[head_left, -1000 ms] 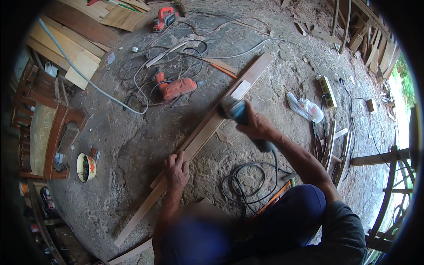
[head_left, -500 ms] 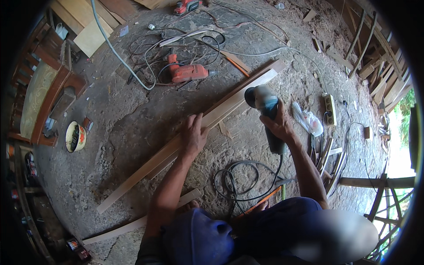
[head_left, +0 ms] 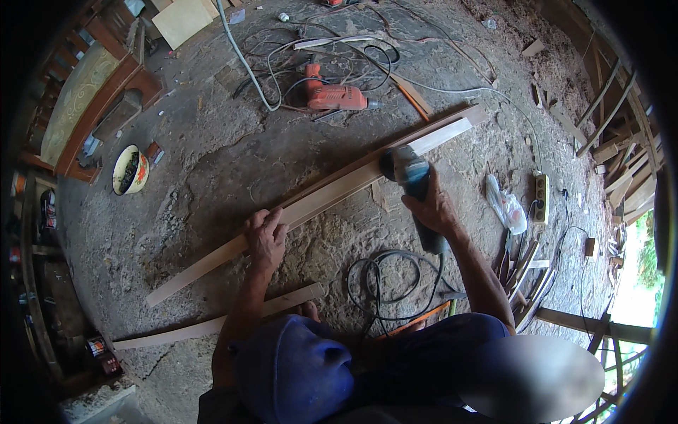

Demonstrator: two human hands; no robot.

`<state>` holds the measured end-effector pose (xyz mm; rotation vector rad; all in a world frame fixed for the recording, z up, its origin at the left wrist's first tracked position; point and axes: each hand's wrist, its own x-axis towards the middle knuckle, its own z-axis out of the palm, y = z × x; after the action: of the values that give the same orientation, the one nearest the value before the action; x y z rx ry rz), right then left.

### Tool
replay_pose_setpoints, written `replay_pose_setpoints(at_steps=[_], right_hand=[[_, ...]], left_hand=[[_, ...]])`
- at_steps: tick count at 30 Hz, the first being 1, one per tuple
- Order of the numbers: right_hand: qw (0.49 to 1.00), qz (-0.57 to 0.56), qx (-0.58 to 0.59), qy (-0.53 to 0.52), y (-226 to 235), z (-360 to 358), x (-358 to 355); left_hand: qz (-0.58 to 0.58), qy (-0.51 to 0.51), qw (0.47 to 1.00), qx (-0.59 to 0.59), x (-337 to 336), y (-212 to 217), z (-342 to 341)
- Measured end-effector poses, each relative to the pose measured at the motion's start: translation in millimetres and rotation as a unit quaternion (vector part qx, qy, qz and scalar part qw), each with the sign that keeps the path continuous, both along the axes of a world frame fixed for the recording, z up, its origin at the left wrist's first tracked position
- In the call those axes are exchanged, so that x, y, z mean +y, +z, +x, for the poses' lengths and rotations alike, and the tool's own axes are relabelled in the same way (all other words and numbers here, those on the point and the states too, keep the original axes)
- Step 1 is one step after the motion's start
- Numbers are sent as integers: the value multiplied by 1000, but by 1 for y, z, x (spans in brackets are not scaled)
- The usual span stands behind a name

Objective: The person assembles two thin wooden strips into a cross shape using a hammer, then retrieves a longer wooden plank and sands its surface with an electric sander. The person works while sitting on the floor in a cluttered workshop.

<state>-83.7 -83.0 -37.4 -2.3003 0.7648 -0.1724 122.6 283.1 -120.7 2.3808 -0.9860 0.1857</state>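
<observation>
A long, pale wooden board (head_left: 332, 189) lies slantwise across the floor in front of me, with a darker wooden strip (head_left: 455, 115) along its far side. My left hand (head_left: 266, 239) grips the board left of its middle, fingers bent over the upper face. In my right hand (head_left: 433, 209) is an angle grinder (head_left: 415, 177), held by its body. Its round head rests at or just over the board's face, right of the middle; exact contact cannot be made out. The grinder's cord (head_left: 441, 275) runs down from its rear end into loose coils.
Beyond the board lies a red drill (head_left: 335, 96) among tangled cables. A patterned bowl (head_left: 131, 170) with dark contents stands at left, near carved furniture (head_left: 92, 106). To the right are a plastic bag (head_left: 506, 205), a power strip (head_left: 541, 199) and scrap wood. Another thin board (head_left: 212, 328) lies near me.
The grinder has moved leftward along the board, toward my left hand. My left hand has slid farther left down the board. The whole view has shifted somewhat.
</observation>
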Motion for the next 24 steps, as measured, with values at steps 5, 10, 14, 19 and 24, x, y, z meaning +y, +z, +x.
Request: replay_pose_setpoints(at_steps=[5,10,14,19,24], right_hand=[[992,53,65,93,-2,20,56],[988,22,23,153,-3,30,93],[995,10,-11,100,-14,24,57],[999,-3,-32,-38,-14,11,-51],[998,-38,2,-55,-10,13,-78]], left_hand=[[17,0,1000,16,1,3,0],[31,-2,999,11,1,4,0],[17,-10,1000,7,2,5,2],[38,-11,999,3,3,2,6],[40,-14,999,3,3,0,6]])
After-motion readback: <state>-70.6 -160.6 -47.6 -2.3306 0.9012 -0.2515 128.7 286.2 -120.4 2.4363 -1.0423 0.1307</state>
